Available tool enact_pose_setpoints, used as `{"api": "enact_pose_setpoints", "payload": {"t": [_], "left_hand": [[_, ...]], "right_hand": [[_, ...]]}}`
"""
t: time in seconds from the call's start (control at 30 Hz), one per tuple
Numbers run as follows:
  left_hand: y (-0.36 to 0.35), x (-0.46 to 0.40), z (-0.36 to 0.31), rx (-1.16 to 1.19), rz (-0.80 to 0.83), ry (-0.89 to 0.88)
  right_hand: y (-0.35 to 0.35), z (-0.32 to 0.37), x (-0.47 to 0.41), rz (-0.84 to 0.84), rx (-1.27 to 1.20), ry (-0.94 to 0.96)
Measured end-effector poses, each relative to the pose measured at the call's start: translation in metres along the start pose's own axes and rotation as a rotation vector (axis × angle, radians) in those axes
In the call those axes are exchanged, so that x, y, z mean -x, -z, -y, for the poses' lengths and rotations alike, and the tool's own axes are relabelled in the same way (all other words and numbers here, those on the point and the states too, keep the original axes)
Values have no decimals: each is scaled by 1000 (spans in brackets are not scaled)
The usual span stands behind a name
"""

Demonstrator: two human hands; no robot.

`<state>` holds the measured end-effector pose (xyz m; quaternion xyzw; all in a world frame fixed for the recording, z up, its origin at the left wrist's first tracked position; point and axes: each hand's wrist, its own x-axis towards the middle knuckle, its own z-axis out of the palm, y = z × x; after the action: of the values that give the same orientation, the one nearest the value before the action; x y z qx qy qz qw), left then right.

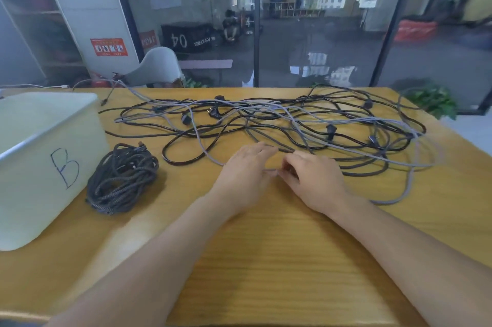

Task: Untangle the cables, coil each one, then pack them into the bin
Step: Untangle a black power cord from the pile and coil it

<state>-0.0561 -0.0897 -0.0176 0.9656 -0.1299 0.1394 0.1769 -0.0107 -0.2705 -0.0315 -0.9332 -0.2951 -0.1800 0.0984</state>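
**While the tangle waits, both hands meet on one strand**

Although one dark coiled cable (pixel 123 176) already lies beside the bin (pixel 40 167), the tangle (pixel 279 124) of black and grey cables sprawls across the far half of the table (pixel 266 260), running left to right, just beyond the fingers. Both hands sit equally near at its front edge. The left hand (pixel 245 175) and right hand (pixel 314 180) appear to pinch a grey strand (pixel 404 193) between them, fingers curled; blur hides the exact grip.
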Motion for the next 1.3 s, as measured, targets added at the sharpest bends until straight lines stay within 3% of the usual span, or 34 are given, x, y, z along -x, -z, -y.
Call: {"api": "enact_pose_setpoints", "payload": {"t": [0.33, 0.53, 0.63, 0.83, 0.97, 1.1, 1.23, 1.3], "left_hand": [[-10, -15, 23, 191, -46, 13], [15, -10, 73, 164, -239, 248], [16, -7, 76, 191, -196, 299], [6, -5, 67, 168, -153, 289], [2, -6, 62, 150, -165, 308], [-1, -6, 62, 153, -158, 295], [-4, -5, 61, 185, -157, 281], [-5, -6, 60, 210, -148, 264]], "right_hand": [[3, -10, -10, 42, -176, -37], [8, -26, -6, 34, -300, -164], [11, -37, -11, -63, -348, -241], [9, -49, -9, 173, -228, -292], [14, -46, -7, 12, -319, -285], [15, -41, -5, 103, -449, -261], [12, -43, -7, -9, -494, -278], [11, -47, -6, 13, -431, -275]]}}
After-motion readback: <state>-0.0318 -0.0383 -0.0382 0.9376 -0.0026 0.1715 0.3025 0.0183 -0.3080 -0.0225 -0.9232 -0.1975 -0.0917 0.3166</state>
